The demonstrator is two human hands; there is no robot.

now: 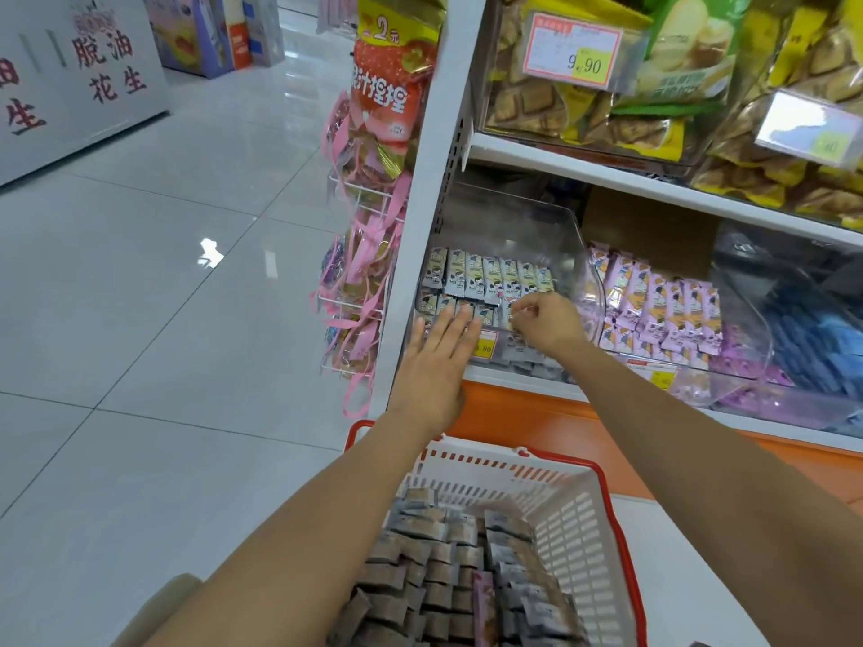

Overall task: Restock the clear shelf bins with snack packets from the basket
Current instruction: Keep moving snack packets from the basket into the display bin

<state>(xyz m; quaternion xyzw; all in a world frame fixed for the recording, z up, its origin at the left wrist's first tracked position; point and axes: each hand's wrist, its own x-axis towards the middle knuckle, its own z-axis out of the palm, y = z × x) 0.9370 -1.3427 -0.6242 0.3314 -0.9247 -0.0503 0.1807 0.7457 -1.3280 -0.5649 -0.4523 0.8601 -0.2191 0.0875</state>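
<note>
A clear shelf bin (576,254) on the lower shelf holds two rows of small grey snack packets (485,273). My left hand (439,361) lies flat with straight fingers on the front row of packets. My right hand (546,322) reaches into the same bin with curled fingers pinching a packet at the right end of the front row. Below, a white basket (574,520) with red handles holds several grey packets (434,572) and one pink packet (483,600).
A neighbouring clear bin (747,361) holds purple packets (663,310). Bagged biscuits (583,100) fill the shelf above. A wire rack (359,291) with pink hanging items stands at the shelf's left end. Glossy tiled floor (163,273) spreads to the left.
</note>
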